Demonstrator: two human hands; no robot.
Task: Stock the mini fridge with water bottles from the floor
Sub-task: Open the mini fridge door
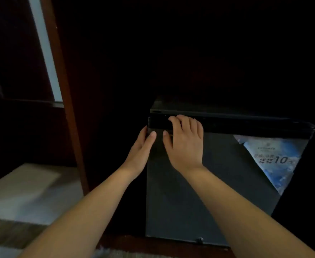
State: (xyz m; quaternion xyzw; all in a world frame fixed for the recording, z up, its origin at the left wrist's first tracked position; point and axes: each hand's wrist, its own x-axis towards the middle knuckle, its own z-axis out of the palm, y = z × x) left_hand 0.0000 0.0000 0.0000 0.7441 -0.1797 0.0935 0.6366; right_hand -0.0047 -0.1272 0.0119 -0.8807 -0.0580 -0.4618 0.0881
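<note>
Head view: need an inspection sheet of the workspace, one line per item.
Surface: pale floor at lower left, blurred.
Job's things: mini fridge, its dark door looks closed; no bottles plainly seen.
Clutter: blue-and-white printed patch on the door's upper right; sticker or reflection, cannot tell.
Grippers: left hand grips the door's upper left edge, thumb on the front; right hand curls its fingers over the door's top band.
Cables: nothing seen.
Surroundings: reddish-brown wooden post left of the fridge; dark recess above it.
</note>
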